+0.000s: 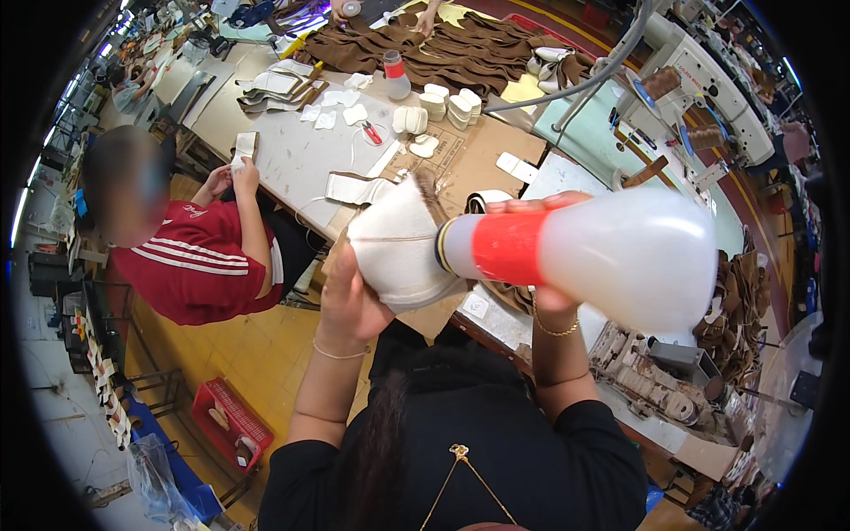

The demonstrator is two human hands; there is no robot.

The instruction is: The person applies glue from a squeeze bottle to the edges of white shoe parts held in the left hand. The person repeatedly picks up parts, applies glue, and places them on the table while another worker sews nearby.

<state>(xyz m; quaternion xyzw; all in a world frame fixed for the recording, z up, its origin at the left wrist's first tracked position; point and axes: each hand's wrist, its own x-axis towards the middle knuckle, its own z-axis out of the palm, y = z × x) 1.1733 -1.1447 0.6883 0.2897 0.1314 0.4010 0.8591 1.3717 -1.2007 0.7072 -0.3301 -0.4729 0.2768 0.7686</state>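
Gripped in my left hand (pixel 350 296) is a white, cupped shoe upper (pixel 398 252), with a seam across its middle and a brown edge on the far side. My right hand (pixel 558 299) is wrapped round a translucent white plastic bottle (pixel 633 257) with a red band. The bottle lies tipped on its side, its dark-rimmed neck at the upper's right side; I cannot tell whether they touch. Behind the upper, another white strip-like piece (pixel 354 188) rests on the table edge. The bottle hides part of my right fingers.
Across the table (pixel 292 168) are stacked cream pads (pixel 434 102), red-handled snips (pixel 372 133), a second red-banded bottle (pixel 396 75) and brown pieces (pixel 398 49). A sewing machine (pixel 708 88) stands at right. On the left, a person in red (pixel 204 257) handles a white piece.
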